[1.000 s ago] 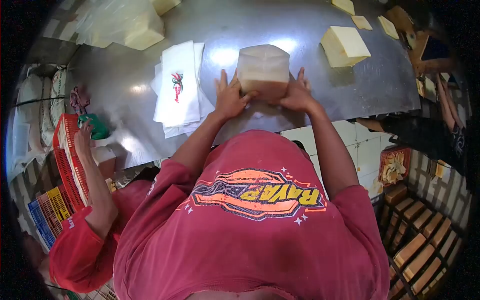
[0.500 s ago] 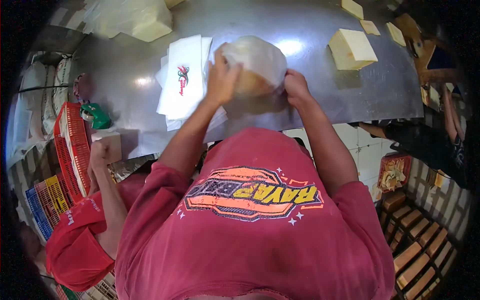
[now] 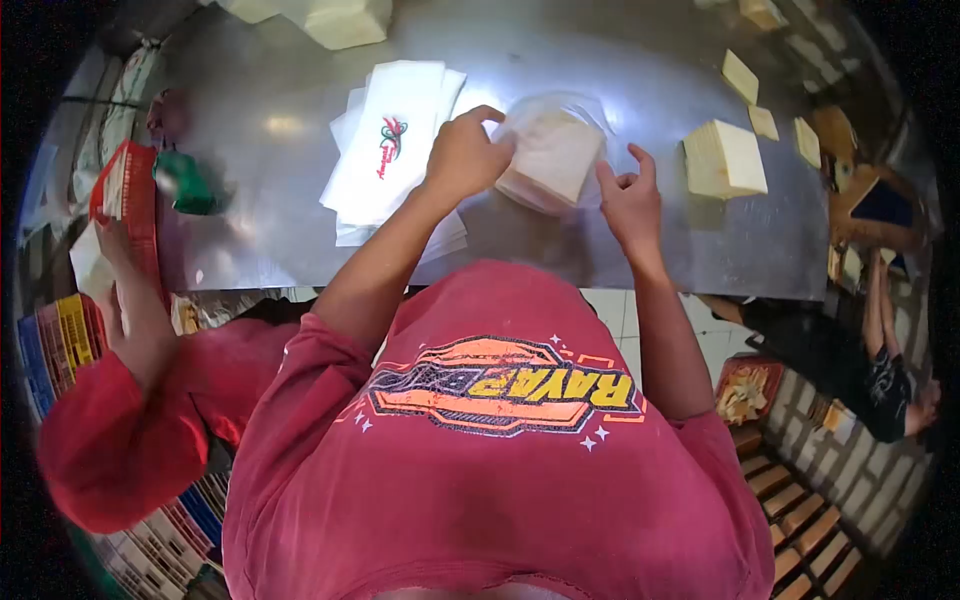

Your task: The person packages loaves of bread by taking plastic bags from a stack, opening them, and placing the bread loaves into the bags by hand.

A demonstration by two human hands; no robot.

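Note:
A clear plastic bag (image 3: 512,187) with a block of sliced white bread (image 3: 560,155) inside lies on the metal table in front of me. My left hand (image 3: 468,155) is at the bag's left edge, fingers curved and apart. On the other side, my right hand (image 3: 632,200) is held close to the bag's right edge with thumb and index finger spread. Whether either hand touches the plastic is hard to tell. To the left of the bag is a stack of printed white bags (image 3: 385,140), partly behind my left forearm.
Another stack of sliced bread (image 3: 725,160) stands at right, near loose slices (image 3: 740,76). A green tape dispenser (image 3: 185,183) sits at the table's left. At left, a co-worker's hand (image 3: 112,240) holds a white block beside a red crate (image 3: 143,200). Bread loaves (image 3: 800,515) fill racks lower right.
The bag of bread has gone from being held up between both hands to lying on the table. My hands have loosened and spread. The co-worker's white block has moved left toward the crate.

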